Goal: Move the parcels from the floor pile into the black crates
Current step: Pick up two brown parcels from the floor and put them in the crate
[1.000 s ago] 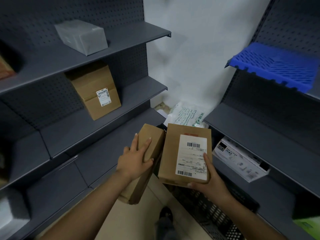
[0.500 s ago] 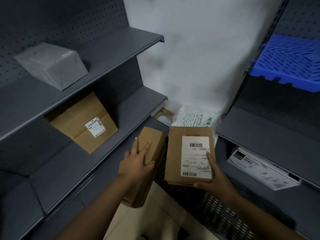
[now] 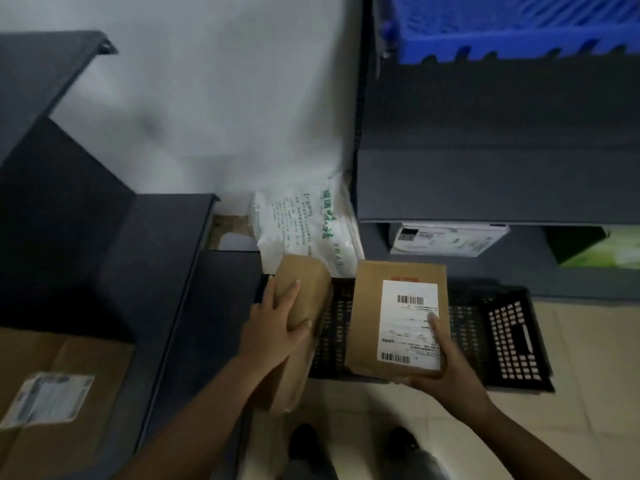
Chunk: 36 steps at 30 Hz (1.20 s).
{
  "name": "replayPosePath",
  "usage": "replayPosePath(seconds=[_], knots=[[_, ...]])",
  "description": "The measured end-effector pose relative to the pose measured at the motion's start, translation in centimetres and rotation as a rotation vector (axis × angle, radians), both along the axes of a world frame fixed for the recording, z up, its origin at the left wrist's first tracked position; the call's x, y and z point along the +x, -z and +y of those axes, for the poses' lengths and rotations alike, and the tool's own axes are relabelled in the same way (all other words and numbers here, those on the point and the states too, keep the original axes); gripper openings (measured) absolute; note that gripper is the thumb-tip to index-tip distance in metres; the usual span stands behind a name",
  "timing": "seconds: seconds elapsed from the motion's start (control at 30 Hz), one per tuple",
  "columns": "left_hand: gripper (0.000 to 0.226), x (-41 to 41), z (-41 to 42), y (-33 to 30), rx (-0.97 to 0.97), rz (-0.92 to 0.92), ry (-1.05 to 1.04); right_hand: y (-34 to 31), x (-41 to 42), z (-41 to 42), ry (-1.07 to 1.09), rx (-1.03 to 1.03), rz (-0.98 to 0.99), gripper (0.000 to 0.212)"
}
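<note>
Overhead, each hand [image 3: 273, 332] [image 3: 446, 362] grips a box [image 3: 304, 289] [image 3: 367, 313] above the black crate [image 3: 512, 334] (one-handed holds): either could slip sideways and miss.

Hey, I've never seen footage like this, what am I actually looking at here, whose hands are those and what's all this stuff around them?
This is one picture from a camera worn on a person's head, looking forward and down, so the two arms reaching in from the bottom are the wearer's own. The left hand holds a plain brown box tipped on its edge. The right hand holds a brown box with a white barcode label, thumb on the label. Both boxes are above a black crate with a perforated wall, which sits on the tiled floor. Behind it a white printed bag leans against the wall. Dark grey shelves stand on both sides, and a blue crate sits up at the top right.
</note>
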<state>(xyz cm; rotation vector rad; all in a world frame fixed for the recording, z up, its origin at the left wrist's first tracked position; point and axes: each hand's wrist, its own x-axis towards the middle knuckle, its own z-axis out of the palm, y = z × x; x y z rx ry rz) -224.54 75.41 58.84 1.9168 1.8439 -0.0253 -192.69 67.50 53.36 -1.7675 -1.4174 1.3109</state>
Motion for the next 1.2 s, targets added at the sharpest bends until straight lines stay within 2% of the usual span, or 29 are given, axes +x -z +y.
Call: replayPosePath(seconds=[0.17,0.33,0.57,0.7,0.83,0.97,1.1,1.2], knots=[[0.076,2.1,2.1,7.5,-0.018,-0.045,0.017,7.2,0.4,-2.4,0.131,-0.015,0.026,0.127],[0.077,4.8,3.9,19.9,-0.022,-0.137,-0.080,18.3,2.0,-1.9,0.165,0.026,0.067,0.126],[0.079,6.9,7.5,36.9,-0.021,-0.262,-0.273,32.2,3.7,0.8,0.259,0.142,0.240,0.115],[0.079,8.4,7.4,44.7,-0.050,-0.330,-0.276,37.8,4.4,2.0,0.223,0.220,0.203,0.115],[0.076,9.9,5.8,50.6,-0.118,-0.363,-0.191,40.4,4.9,3.1,0.227,0.320,0.133,0.098],[0.052,12.6,4.3,52.6,-0.184,-0.499,-0.172,41.1,4.8,3.3,0.209,0.363,0.061,0.094],[0.064,14.4,3.8,50.5,-0.300,-0.799,-0.404,40.5,4.7,3.4,0.217,0.341,0.045,0.095],[0.052,13.6,4.4,48.5,-0.275,-0.931,-0.421,39.5,3.7,3.5,0.228,0.327,0.092,0.087]])
